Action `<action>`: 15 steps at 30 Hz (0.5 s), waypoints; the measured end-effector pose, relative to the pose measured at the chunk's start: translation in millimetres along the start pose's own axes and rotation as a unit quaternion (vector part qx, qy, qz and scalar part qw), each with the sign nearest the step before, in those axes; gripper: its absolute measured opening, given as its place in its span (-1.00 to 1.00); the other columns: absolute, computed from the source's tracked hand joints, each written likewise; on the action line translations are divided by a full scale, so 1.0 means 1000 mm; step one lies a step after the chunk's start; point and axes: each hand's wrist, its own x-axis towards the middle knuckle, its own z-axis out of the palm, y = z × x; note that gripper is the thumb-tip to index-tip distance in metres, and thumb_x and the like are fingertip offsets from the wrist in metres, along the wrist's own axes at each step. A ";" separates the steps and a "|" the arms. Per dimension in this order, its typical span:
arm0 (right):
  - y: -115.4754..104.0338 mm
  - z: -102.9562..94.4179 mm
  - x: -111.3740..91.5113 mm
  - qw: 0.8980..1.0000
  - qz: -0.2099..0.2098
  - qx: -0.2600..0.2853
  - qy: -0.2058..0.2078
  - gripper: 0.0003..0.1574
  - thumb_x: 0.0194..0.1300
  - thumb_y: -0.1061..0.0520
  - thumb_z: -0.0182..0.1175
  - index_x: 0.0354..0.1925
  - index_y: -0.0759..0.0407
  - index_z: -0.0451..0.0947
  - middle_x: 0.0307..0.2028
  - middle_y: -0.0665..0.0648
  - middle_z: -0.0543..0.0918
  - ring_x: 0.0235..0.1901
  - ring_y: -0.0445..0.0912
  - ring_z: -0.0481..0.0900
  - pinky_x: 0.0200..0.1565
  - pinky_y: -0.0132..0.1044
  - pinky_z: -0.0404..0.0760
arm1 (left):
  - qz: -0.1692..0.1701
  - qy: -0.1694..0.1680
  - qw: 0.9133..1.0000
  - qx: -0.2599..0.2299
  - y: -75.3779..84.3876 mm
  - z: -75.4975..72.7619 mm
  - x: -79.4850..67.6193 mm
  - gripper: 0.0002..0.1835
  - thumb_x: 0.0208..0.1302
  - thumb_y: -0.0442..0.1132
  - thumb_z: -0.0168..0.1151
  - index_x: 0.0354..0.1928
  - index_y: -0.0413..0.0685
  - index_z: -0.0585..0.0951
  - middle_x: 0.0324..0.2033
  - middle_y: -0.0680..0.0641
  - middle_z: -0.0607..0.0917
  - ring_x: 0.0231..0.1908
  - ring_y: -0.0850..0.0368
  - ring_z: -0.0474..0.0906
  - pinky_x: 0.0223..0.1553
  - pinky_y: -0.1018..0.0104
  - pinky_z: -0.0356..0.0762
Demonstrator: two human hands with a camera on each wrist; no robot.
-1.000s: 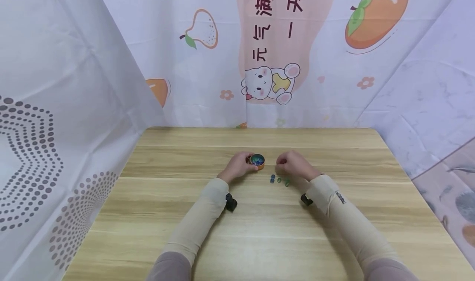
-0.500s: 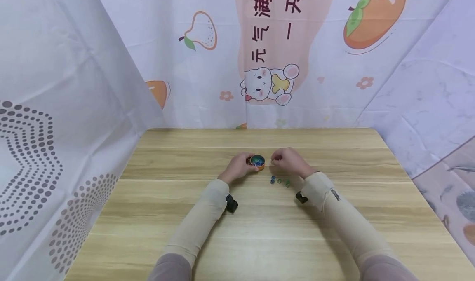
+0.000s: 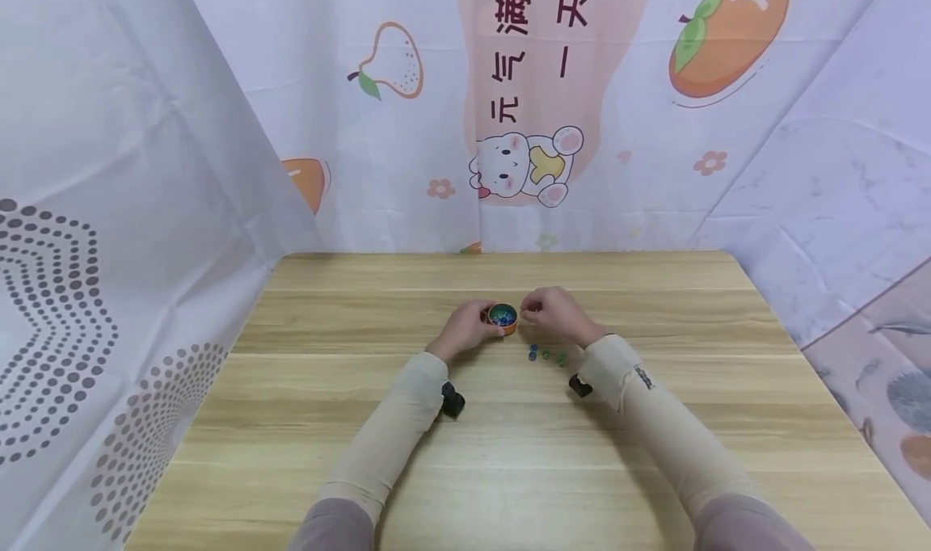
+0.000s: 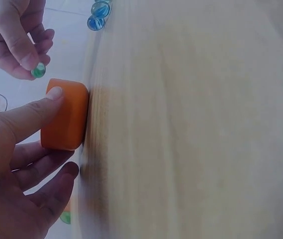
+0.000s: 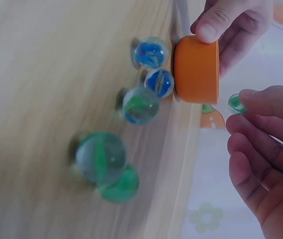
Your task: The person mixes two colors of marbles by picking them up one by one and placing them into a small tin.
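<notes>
My left hand (image 3: 465,326) grips a small orange bowl (image 3: 509,330) from its left side, thumb on the near wall. Blue and green glass marbles lie inside it in the head view. Between thumb and forefinger, my right hand (image 3: 558,315) pinches a green marble (image 5: 236,103), held just right of the bowl and raised off the table. The left wrist view shows this pinched marble (image 4: 39,70) close to the bowl's rim. In the right wrist view, two blue marbles (image 5: 152,53) and several green marbles (image 5: 100,158) rest on the table beside the bowl.
The wood-grain table (image 3: 509,454) reaches back to a white printed curtain (image 3: 407,171). Black wrist cameras, one under each forearm, hang close over the tabletop: a left one (image 3: 452,401) and a right one (image 3: 580,385).
My right hand has moved left and slightly back, from above the loose marbles to beside the bowl. My left hand keeps its grip on the bowl in the same place.
</notes>
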 end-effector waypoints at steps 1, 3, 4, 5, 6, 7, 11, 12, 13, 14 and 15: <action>-0.001 0.001 0.001 1.000 -0.002 0.000 -0.001 -0.82 0.29 0.19 0.24 -0.21 0.26 0.70 -0.29 0.17 0.74 -0.31 -0.07 0.63 -0.19 -0.17 0.62 | -0.001 0.000 1.000 -0.002 0.000 0.000 0.000 -0.39 0.15 -0.12 0.43 0.24 -0.15 0.52 0.10 -0.14 0.64 0.05 0.01 0.55 0.13 0.09 0.49; -0.002 0.002 0.002 1.000 -0.007 0.003 -0.004 -0.82 0.29 0.20 0.23 -0.20 0.26 0.70 -0.28 0.17 0.74 -0.30 -0.07 0.63 -0.19 -0.17 0.62 | -0.004 0.001 1.000 0.000 -0.001 0.000 0.000 -0.39 0.15 -0.12 0.43 0.24 -0.14 0.53 0.09 -0.13 0.64 0.03 0.03 0.55 0.12 0.10 0.49; -0.002 0.003 0.003 1.000 -0.008 0.005 -0.006 -0.82 0.29 0.21 0.22 -0.20 0.26 0.70 -0.28 0.17 0.74 -0.30 -0.08 0.63 -0.19 -0.17 0.62 | -0.004 0.001 1.000 0.000 -0.001 0.000 0.000 -0.40 0.15 -0.12 0.43 0.23 -0.14 0.53 0.08 -0.13 0.65 0.01 0.03 0.55 0.10 0.11 0.49; -0.003 0.004 0.004 1.000 -0.011 0.008 -0.007 -0.82 0.29 0.21 0.22 -0.20 0.26 0.70 -0.28 0.17 0.74 -0.30 -0.08 0.63 -0.19 -0.18 0.62 | -0.003 0.001 1.000 0.002 -0.001 0.000 0.000 -0.41 0.15 -0.12 0.43 0.22 -0.13 0.54 0.07 -0.12 0.65 0.00 0.04 0.56 0.09 0.12 0.50; -0.003 0.005 0.005 1.000 -0.013 0.009 -0.008 -0.82 0.29 0.21 0.22 -0.20 0.27 0.70 -0.27 0.17 0.74 -0.30 -0.08 0.63 -0.20 -0.18 0.62 | -0.001 0.001 1.000 0.003 -0.001 -0.001 0.001 -0.41 0.15 -0.11 0.43 0.22 -0.13 0.54 0.06 -0.12 0.66 -0.02 0.04 0.56 0.07 0.12 0.50; -0.003 0.006 0.006 1.000 -0.015 0.011 -0.008 -0.82 0.29 0.22 0.22 -0.21 0.27 0.71 -0.27 0.18 0.74 -0.31 -0.08 0.62 -0.20 -0.18 0.62 | 0.001 0.000 1.000 0.005 -0.001 -0.001 0.001 -0.43 0.16 -0.11 0.43 0.21 -0.12 0.55 0.04 -0.11 0.67 -0.04 0.05 0.56 0.05 0.13 0.51; -0.005 0.010 0.009 1.000 -0.017 0.016 -0.009 -0.82 0.27 0.23 0.24 -0.21 0.30 0.70 -0.28 0.19 0.75 -0.32 -0.07 0.63 -0.21 -0.18 0.62 | 0.010 -0.003 1.000 0.006 0.000 -0.001 0.001 -0.47 0.16 -0.12 0.43 0.17 -0.11 0.58 -0.02 -0.10 0.68 -0.10 0.08 0.56 -0.02 0.17 0.52; -0.005 0.011 0.010 1.000 -0.016 0.016 -0.009 -0.83 0.27 0.23 0.24 -0.21 0.30 0.70 -0.28 0.20 0.75 -0.31 -0.06 0.64 -0.21 -0.18 0.63 | 0.009 -0.004 1.000 0.005 0.000 0.000 0.001 -0.47 0.15 -0.12 0.43 0.17 -0.10 0.58 -0.03 -0.09 0.69 -0.12 0.09 0.55 -0.03 0.18 0.51; -0.005 0.012 0.011 1.000 -0.016 0.016 -0.010 -0.83 0.27 0.23 0.25 -0.21 0.30 0.70 -0.28 0.20 0.75 -0.31 -0.06 0.64 -0.21 -0.17 0.63 | 0.007 -0.004 1.000 0.003 0.000 0.000 0.001 -0.48 0.15 -0.12 0.43 0.16 -0.10 0.59 -0.05 -0.08 0.69 -0.14 0.10 0.55 -0.05 0.20 0.51; -0.005 0.013 0.011 1.000 -0.015 0.017 -0.011 -0.83 0.27 0.24 0.25 -0.21 0.30 0.70 -0.28 0.20 0.75 -0.31 -0.06 0.64 -0.21 -0.17 0.63 | 0.006 -0.005 1.000 0.001 0.000 0.000 0.002 -0.49 0.15 -0.12 0.44 0.15 -0.10 0.59 -0.06 -0.08 0.69 -0.15 0.11 0.54 -0.07 0.22 0.50; -0.006 0.013 0.011 1.000 -0.016 0.017 -0.011 -0.83 0.27 0.24 0.25 -0.21 0.31 0.70 -0.28 0.21 0.75 -0.31 -0.05 0.65 -0.21 -0.17 0.63 | 0.004 -0.005 1.000 0.001 0.000 0.000 0.002 -0.49 0.15 -0.12 0.44 0.15 -0.09 0.59 -0.07 -0.07 0.69 -0.17 0.12 0.53 -0.09 0.23 0.49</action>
